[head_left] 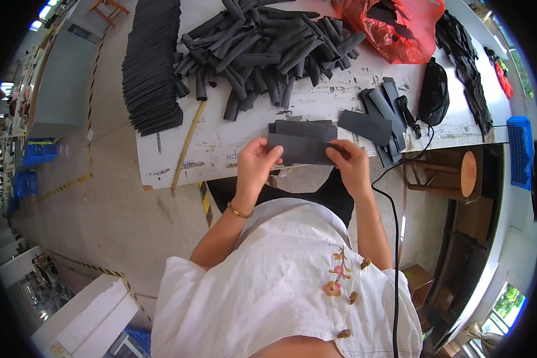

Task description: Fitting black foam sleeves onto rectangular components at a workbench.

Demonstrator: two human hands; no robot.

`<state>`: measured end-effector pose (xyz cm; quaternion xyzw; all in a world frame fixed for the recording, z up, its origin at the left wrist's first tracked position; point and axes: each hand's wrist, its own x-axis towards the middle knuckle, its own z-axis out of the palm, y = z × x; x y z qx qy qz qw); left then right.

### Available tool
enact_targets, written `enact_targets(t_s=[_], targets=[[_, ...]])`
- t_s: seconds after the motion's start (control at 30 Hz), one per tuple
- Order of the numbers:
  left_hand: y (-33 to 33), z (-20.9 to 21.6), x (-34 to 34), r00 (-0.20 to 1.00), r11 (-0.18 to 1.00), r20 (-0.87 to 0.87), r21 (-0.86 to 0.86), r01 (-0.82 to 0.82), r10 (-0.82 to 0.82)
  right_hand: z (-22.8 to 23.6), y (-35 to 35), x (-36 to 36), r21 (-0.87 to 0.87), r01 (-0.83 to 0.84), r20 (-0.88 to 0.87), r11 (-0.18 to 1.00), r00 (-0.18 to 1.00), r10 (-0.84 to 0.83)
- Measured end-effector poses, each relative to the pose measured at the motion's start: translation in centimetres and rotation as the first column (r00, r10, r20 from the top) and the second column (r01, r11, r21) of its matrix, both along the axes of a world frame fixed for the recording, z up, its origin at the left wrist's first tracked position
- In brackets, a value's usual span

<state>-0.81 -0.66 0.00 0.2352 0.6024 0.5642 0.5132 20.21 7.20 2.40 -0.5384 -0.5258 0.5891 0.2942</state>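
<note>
A flat black rectangular piece (pixel 301 151), perhaps cloth, is stretched level between my two hands at the table's near edge. My left hand (pixel 256 164) pinches its left end, thumb on top. On the opposite end, my right hand (pixel 352 164) has its thumb and fingers closed in the same way. Just beyond it lie more black rectangular pieces (pixel 304 127), partly covered by the held one. To the right, several loose black strips (pixel 366 126) overlap on the table. What the fingers do underneath the piece is hidden.
The white, scuffed table (pixel 221 137) bears a heap of rolled black pieces (pixel 262 53), a long black stack (pixel 152 71), a yellowish strip (pixel 188 145), a red plastic bag (pixel 409 39) and a black pouch (pixel 434 92). A black cable (pixel 395 238) hangs by my right arm. A wooden stool (pixel 468 173) stands right.
</note>
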Motion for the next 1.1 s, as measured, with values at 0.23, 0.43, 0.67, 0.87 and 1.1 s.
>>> enact_targets(t_s=[0.23,0.43,0.67,0.87,1.1], targets=[[-1.0,-3.2,2.5,0.769,1.000,-0.639,0.006,-0.021,0.019,-3.1,-1.4,0.3,0.331,-0.032,0.353,0.943,0.931,-0.092],[-0.5,-2.8,1.4,0.730,0.999,-0.682,0.019,-0.035,0.038,-3.1,-1.1,0.5,0.463,-0.123,0.495,0.878,0.857,-0.141],[8.2,-2.3,-9.4,0.783,0.894,-0.436,0.270,-0.357,0.444,-1.7,4.0,3.7,0.719,-0.279,0.639,0.637,0.625,-0.448],[11.4,-3.7,-12.4,0.882,0.948,-0.367,0.002,-0.317,0.295,-3.9,6.2,5.7,0.362,-0.665,0.930,0.654,0.301,-0.209],[9.8,-3.4,-11.7,0.911,0.921,-0.155,-0.013,-0.389,0.382,-5.1,5.9,6.1,0.552,-0.662,0.833,0.506,0.421,-0.357]])
